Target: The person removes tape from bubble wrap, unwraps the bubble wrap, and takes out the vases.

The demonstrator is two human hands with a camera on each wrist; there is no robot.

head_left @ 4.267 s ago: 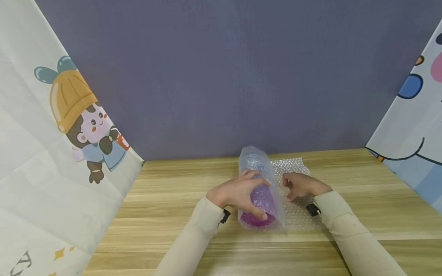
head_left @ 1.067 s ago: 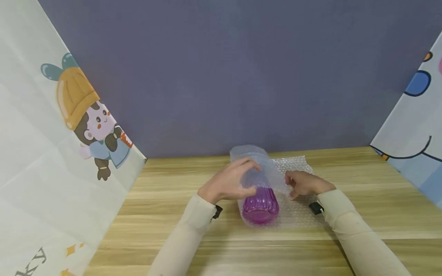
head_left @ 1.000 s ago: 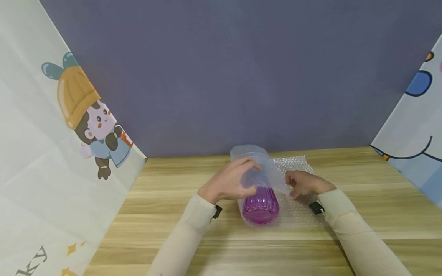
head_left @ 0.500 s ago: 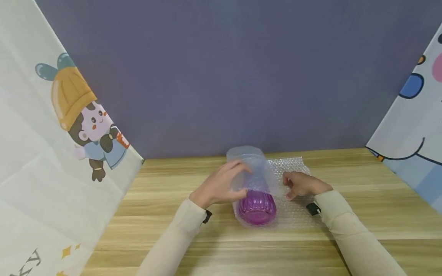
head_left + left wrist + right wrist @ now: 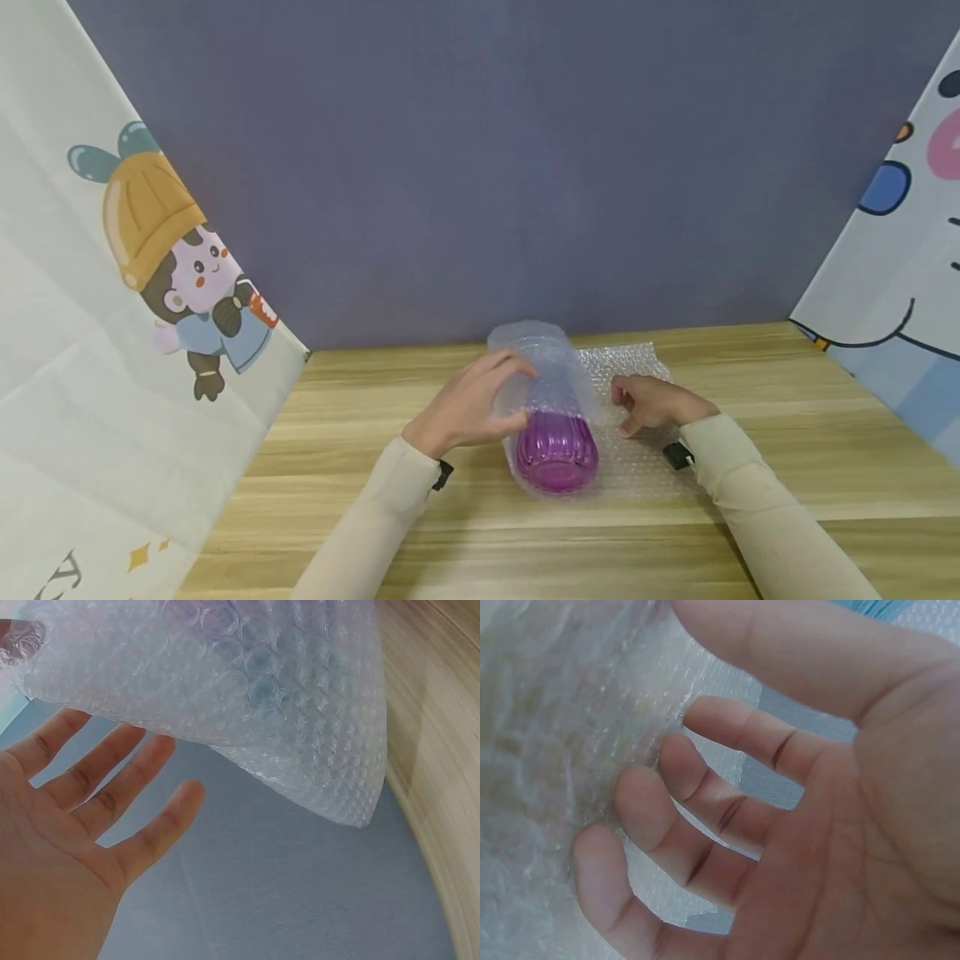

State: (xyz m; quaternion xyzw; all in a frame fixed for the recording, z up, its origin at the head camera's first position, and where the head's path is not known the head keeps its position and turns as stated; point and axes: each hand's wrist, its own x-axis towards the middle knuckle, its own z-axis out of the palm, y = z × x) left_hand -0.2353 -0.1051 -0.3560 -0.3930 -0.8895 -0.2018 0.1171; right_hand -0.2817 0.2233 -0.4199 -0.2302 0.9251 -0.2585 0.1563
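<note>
Near the worktop's (image 5: 375, 379) far edge, spread left hand (image 5: 467, 406) and relaxed right hand (image 5: 654, 403) presumably steady bubble wrap (image 5: 553, 385) over the purple vessel (image 5: 557, 457).

Grey-blue wall (image 5: 480, 167), wood-grain table (image 5: 337, 400)
The wall rises at the far edge; white cartoon-printed panels (image 5: 82, 367) slant along the left and right edges.

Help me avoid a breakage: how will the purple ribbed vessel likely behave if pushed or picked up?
The purple ribbed vessel may roll if pushed, since it looks round and seems to lie on its side. Its glossy, translucent wall suggests something stiff, perhaps fragile. The bubble wrap partly covering it would probably flex, cushioning a grip.
</note>
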